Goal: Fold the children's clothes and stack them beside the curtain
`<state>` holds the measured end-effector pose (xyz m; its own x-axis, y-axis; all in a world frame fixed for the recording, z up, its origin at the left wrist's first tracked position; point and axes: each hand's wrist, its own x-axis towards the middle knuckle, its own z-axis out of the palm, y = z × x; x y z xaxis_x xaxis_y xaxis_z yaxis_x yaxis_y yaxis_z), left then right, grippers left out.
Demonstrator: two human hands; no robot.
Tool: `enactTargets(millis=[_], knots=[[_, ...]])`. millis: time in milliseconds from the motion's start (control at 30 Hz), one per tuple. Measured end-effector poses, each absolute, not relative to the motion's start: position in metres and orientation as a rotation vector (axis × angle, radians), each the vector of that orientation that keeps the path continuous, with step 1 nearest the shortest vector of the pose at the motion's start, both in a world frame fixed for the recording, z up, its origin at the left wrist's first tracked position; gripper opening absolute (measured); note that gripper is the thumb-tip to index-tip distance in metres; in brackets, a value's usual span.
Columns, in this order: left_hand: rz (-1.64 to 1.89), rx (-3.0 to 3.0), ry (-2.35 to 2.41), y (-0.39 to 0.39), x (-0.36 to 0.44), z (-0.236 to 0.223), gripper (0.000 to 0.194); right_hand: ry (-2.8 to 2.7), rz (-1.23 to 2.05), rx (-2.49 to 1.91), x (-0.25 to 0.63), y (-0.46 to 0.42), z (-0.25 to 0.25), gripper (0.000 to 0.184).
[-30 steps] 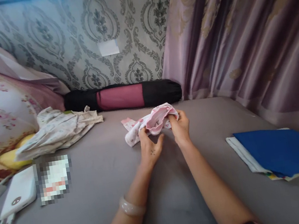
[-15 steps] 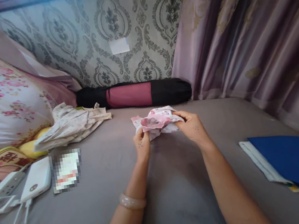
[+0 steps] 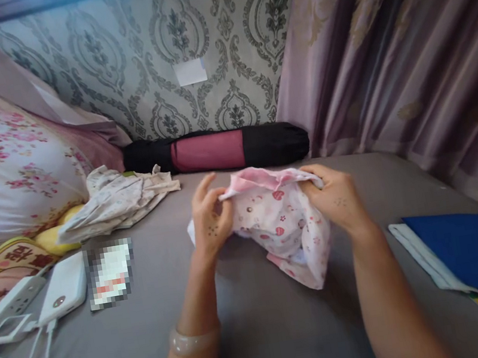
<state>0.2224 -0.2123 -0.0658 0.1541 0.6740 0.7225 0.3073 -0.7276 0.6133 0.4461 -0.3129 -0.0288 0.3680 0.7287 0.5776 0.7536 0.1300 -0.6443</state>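
Observation:
A small white garment with pink trim and red prints [image 3: 282, 220] hangs in the air between both hands, above the grey bed sheet [image 3: 263, 332]. My left hand [image 3: 210, 220] pinches its pink waistband at the left end. My right hand [image 3: 337, 199] grips the waistband at the right end. The cloth droops down towards the sheet. A pale bangle sits on my left wrist.
A crumpled cream garment [image 3: 117, 199] lies at the left by a floral pillow [image 3: 4, 161]. A black and pink roll [image 3: 216, 151] lies along the wall. White power bank [image 3: 62, 287], power strip and cables sit at lower left. Blue folded cloth [image 3: 477, 253] is on the right, curtain behind.
Both hands lifted the small garment off the sheet, drew nearer and spread apart, so the cloth now hangs open between them.

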Motion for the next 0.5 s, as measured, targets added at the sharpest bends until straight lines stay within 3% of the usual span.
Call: enactTargets(millis=[133, 233, 367, 500], knots=[[0.874, 2.183, 0.906, -0.202, 0.228, -0.095, 0.013, -1.56, 0.018, -1.817, 0.471, -0.303, -0.053, 0.026], [0.529, 2.181, 0.889, -0.203, 0.235, -0.108, 0.013, -1.701, 0.075, -1.862, 0.48, -0.3, -0.062, 0.033], [0.411, 2.201, 0.87, -0.206, 0.24, -0.113, 0.017, -1.723, 0.2, -1.847, 0.48, -0.3, -0.067, 0.041], [0.419, 2.185, 0.844, -0.206, 0.238, -0.112, 0.029, -1.731, 0.273, -1.822, 0.477, -0.298, -0.068, 0.033]])
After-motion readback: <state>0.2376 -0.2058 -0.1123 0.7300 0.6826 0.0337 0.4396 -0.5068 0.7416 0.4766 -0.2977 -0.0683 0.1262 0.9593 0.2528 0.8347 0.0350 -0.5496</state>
